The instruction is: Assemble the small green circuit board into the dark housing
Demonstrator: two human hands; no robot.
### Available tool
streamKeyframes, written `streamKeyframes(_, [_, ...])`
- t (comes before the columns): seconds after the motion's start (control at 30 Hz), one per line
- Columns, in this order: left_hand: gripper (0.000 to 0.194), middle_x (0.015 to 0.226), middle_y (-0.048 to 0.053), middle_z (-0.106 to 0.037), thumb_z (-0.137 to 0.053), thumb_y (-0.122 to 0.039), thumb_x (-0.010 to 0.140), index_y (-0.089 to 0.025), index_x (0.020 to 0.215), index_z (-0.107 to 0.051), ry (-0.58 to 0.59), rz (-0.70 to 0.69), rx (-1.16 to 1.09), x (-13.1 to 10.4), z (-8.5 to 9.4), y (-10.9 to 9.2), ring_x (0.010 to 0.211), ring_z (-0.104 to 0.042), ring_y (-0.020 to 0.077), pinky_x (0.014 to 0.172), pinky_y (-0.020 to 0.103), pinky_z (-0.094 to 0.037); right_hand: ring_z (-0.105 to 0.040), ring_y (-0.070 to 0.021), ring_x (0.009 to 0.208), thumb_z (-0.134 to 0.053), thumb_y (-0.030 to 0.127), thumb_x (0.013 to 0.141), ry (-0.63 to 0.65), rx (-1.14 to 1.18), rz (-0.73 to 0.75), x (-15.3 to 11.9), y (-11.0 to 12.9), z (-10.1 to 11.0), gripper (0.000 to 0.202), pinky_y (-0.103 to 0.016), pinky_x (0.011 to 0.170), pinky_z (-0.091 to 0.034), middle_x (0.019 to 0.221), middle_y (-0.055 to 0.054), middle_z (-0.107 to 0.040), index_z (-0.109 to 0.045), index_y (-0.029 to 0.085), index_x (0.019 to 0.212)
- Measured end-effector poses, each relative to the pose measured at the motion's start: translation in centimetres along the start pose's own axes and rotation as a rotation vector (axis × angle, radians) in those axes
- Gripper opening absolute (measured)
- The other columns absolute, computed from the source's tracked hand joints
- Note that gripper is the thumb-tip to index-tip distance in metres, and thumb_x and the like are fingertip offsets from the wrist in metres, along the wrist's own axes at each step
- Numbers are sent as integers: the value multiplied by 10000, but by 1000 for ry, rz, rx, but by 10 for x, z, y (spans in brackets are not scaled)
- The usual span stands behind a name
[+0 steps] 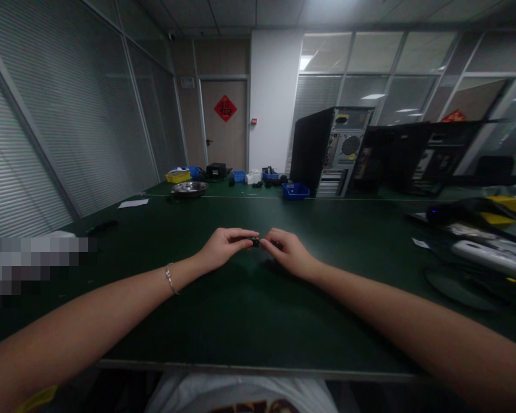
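Over the middle of the dark green table [241, 321], my left hand [224, 248] pinches a small dark object [254, 241] between thumb and fingers. My right hand [289, 252] is just to the right of it, its thumb and fingers closed at the object's right end. Something dark shows between the right thumb and fingers, too small to name. A silver bracelet [169, 279] is round my left wrist.
A metal dish [190, 189], a blue tray [296, 191] and a yellow bin [178, 176] line the far side. A computer tower [331, 152] stands behind. Cables and a white device [490, 256] lie at right; white paper [133, 203] lies at left.
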State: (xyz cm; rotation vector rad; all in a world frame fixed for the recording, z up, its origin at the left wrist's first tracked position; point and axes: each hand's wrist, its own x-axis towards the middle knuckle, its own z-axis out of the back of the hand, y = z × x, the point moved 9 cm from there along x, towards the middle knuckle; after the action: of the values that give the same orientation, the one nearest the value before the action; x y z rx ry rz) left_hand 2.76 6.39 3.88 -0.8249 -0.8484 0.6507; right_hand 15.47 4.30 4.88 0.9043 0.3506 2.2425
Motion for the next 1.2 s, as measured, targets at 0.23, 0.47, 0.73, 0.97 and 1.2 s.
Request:
streamKeyframes(0.23, [304, 1072, 89, -701, -638, -232, 821, -166, 1116, -675, -33, 47, -27, 1, 3, 7, 903, -665, 204, 868, 374, -523, -527, -141, 734, -459, 281, 952, 13, -16, 24, 0, 6, -1, 239, -255, 666, -395, 777, -20, -548, -593, 169, 789])
streamKeyframes(0.47, [277, 1051, 87, -680, -567, -249, 873, -151, 1116, -657, 131, 96, 15, 1, -4, 14, 919, -629, 196, 847, 344, -500, -526, -144, 719, -467, 288, 945, -31, -41, -20, 1, 1, 5, 245, -261, 646, -389, 761, -22, -549, -596, 166, 777])
streamKeyframes(0.73, [250, 1014, 42, -607, -468, -317, 937, -198, 996, -680, 439, -67, 320, -7, -31, 1, 1011, -542, 186, 951, 317, -389, -520, -135, 709, -476, 283, 940, -27, -31, 7, 1, -2, 1, 243, -255, 646, -389, 750, -14, -543, -584, 163, 758])
streamKeyframes(0.97, [275, 1075, 43, -583, -418, -314, 960, -234, 1076, -654, 468, -96, 403, -9, -33, -1, 1097, -496, 194, 988, 320, -350, -522, -135, 714, -465, 283, 945, -4, -32, 8, 1, 1, 1, 244, -254, 650, -394, 767, -19, -547, -601, 163, 781])
streamKeyframes(1.2, [266, 1079, 62, -571, -449, -317, 941, -196, 1114, -610, 359, -69, 320, -8, -27, -4, 1009, -546, 189, 921, 314, -420, -530, -137, 728, -467, 272, 944, 9, -35, 21, 1, 0, 0, 244, -257, 662, -401, 770, -20, -554, -610, 160, 782])
